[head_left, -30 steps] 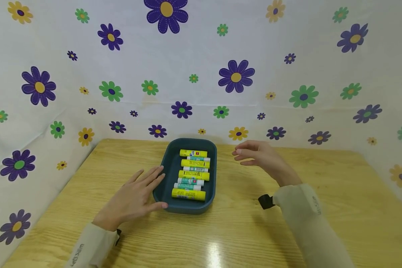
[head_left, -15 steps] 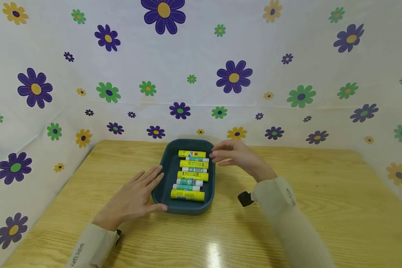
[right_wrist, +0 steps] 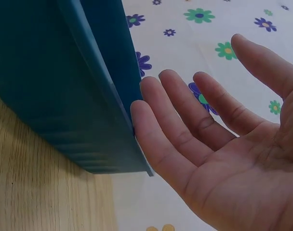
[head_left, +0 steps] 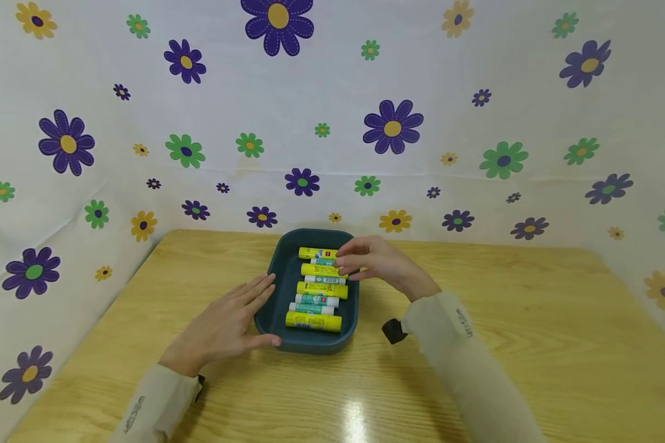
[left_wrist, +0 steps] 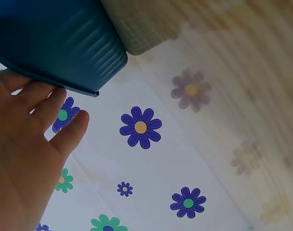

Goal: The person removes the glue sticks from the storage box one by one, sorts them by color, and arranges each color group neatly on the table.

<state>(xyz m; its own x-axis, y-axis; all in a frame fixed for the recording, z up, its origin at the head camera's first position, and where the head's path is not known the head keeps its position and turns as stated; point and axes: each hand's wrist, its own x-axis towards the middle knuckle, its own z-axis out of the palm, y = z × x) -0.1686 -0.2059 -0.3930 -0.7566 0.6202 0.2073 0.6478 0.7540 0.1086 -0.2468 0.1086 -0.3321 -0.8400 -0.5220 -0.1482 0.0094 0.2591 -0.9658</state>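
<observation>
A dark blue-green tray (head_left: 309, 348) stands on the table with several glue sticks lying crosswise in a column. Some are yellow, like the front glue stick (head_left: 313, 322); others are white and teal, such as the thinner glue stick (head_left: 311, 309) behind it. My left hand (head_left: 221, 329) rests at the tray's left side, fingers straight along the rim and thumb near the front corner. Over the right rim reaches my right hand (head_left: 385, 264), its fingertips hiding the right ends of the far glue sticks. In the right wrist view its fingers are loosely bent, with nothing between them and the thumb.
Under the tray is a light wooden table (head_left: 510, 344). A white cloth (head_left: 321, 92) printed with purple, green and yellow flowers hangs behind it and along the sides. A black strap piece (head_left: 393, 331) sticks out below the right sleeve (head_left: 449, 332).
My right hand has moved left from beside the tray to above its far right part. The left hand keeps its place on the rim, and the glue sticks lie as before.
</observation>
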